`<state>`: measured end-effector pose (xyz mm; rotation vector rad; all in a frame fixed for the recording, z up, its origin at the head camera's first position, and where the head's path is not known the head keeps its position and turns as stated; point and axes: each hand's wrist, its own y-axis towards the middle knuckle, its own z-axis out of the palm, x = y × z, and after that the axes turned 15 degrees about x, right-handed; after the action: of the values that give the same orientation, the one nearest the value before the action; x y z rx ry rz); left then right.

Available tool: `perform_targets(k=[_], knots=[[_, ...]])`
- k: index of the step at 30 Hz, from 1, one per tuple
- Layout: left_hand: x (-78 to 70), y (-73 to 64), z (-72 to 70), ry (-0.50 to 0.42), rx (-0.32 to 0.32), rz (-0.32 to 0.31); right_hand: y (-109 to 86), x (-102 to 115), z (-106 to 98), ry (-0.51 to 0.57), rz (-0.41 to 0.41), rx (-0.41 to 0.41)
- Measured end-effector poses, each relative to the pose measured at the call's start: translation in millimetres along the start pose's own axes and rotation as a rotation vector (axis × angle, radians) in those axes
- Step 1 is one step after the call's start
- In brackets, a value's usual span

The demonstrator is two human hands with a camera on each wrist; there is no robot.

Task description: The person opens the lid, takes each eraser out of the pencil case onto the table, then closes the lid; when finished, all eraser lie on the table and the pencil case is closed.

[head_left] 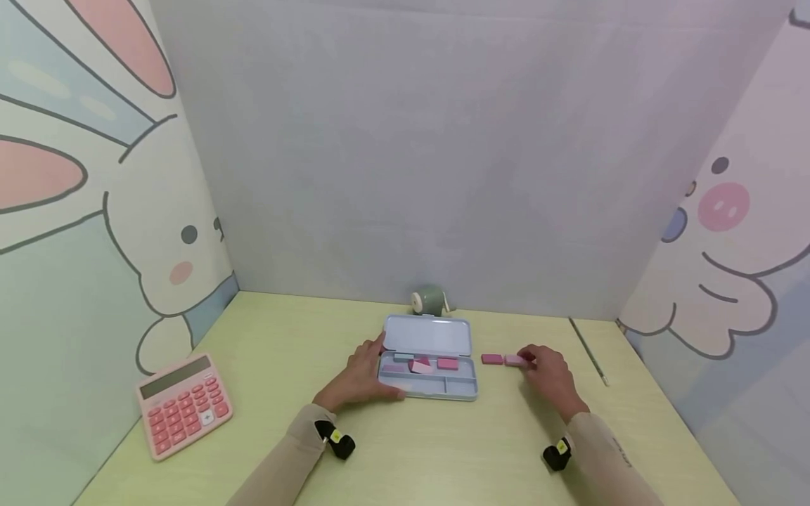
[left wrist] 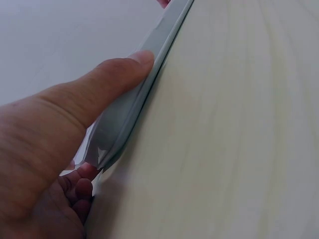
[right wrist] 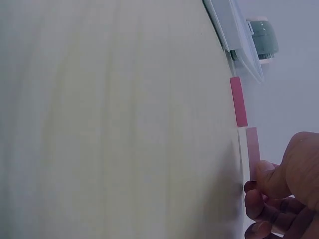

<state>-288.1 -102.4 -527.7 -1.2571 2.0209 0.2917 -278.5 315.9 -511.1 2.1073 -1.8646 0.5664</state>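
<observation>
An open pale-blue pencil case (head_left: pixel 430 384) lies on the table with its lid (head_left: pixel 427 336) tipped back. My left hand (head_left: pixel 362 377) grips its left end, the thumb (left wrist: pixel 122 69) on the front wall and the fingers round the far corner. Inside lie several small flat blocks in pinks, lilac and blue, among them a bright pink block (head_left: pixel 448 364). To the right of the case, my right hand (head_left: pixel 548 374) pinches the right end of a light pink block (right wrist: pixel 252 149) between thumb and fingers. A darker pink block (right wrist: pixel 239 101) lies end to end with it, towards the case.
Behind the case stands a grey-green pencil sharpener (head_left: pixel 430 300) with a crank, near the back wall. A pencil (head_left: pixel 590 353) lies at the right. The pink calculator (head_left: pixel 183 407) sits at the table's left edge. Walls with cartoon animals close both sides.
</observation>
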Motion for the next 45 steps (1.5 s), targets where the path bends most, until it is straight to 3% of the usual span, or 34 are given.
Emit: perform_targets(k=[9,14,21,27,39,45], knots=[[-1.4,0.0,-2.7,-0.005,-0.003,-0.001,4.0,-8.4,-0.3,-0.034,0.009,0.000],[-0.4,0.1,-1.4,0.001,-0.010,0.013,2.6,-6.8,-0.9,0.012,0.015,0.011],[1.8,0.0,1.4,0.002,-0.012,0.005,0.5,-1.7,-2.4,0.017,-0.037,-0.002],[0.7,0.4,0.1,0.007,-0.008,0.008,6.0,22.9,-4.2,0.057,-0.073,-0.016],[-0.6,0.3,-1.9,0.007,-0.010,0.012,18.6,78.6,18.4,0.116,-0.165,0.097],[-2.4,-1.1,-1.8,0.002,-0.009,0.010,21.5,93.5,26.1,0.102,-0.201,0.097]])
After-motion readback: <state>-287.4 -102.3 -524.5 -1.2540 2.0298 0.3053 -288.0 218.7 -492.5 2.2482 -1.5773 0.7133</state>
